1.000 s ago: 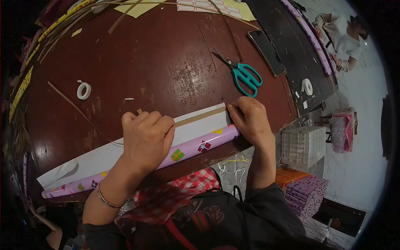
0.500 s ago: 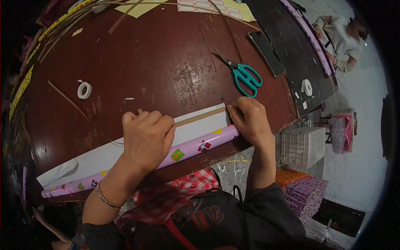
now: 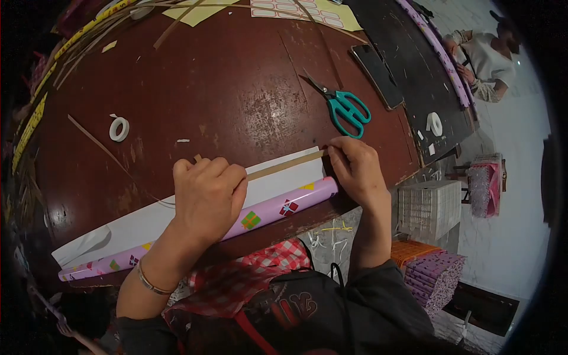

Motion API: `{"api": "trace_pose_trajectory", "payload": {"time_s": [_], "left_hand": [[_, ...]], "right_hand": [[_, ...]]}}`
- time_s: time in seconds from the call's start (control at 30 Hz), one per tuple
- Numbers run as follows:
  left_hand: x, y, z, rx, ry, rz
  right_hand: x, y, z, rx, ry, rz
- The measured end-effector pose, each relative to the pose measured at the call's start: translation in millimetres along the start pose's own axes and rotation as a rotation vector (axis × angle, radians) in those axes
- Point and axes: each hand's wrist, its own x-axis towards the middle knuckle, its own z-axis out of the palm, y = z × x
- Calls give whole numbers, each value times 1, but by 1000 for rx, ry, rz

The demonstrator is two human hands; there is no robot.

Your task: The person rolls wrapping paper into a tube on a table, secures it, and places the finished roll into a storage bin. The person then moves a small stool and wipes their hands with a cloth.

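Observation:
A purple gift-wrap roll [image 3: 269, 214] printed with coloured presents lies along the table's near edge. Its white inner side [image 3: 266, 190] is partly unrolled, facing up. A narrow brown strip [image 3: 289, 167] runs over that white sheet between my two hands. My left hand [image 3: 208, 192] is closed in a fist around the strip, whose short end pokes out above the knuckles. At the sheet's right edge, my right hand [image 3: 358, 168] pinches the strip's other end between thumb and fingers. Scissors [image 3: 349, 112] with teal handles lie partly spread just beyond my right hand.
A phone [image 3: 378, 76] lies right of the scissors. White tape rolls sit at the left [image 3: 119, 128] and on the dark table [image 3: 434, 124]. Label sheets [image 3: 296, 13] and brown strips are at the back. A person [image 3: 488, 56] works at far right beside a long purple roll [image 3: 435, 44].
My right hand has shifted very slightly, and the strip's right end now shows reaching past the sheet's edge into my fingers. My left hand stays in place.

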Motion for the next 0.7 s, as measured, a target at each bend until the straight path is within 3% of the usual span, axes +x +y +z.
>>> {"api": "trace_pose_trajectory", "payload": {"time_s": [0.1,0.17,0.3,0.37,0.47,0.7], "left_hand": [[0,-1,0,0,8,4],[-1,-2,-2,-10,-34,7],[-2,-4,1,-3,-23,19],[-1,-3,0,-1,-33,18],[-1,-2,-1,-3,-40,11],[-1,-2,-1,1,-43,9]], "right_hand": [[-2,5,-4,54,-2,47],[-4,13,-4,-146,126,-41],[-12,4,-14,-199,194,-52],[-16,-11,-18,-135,187,-167],[-18,-32,-13,-90,47,-364],[-22,-37,0,-234,-170,-315]]}}
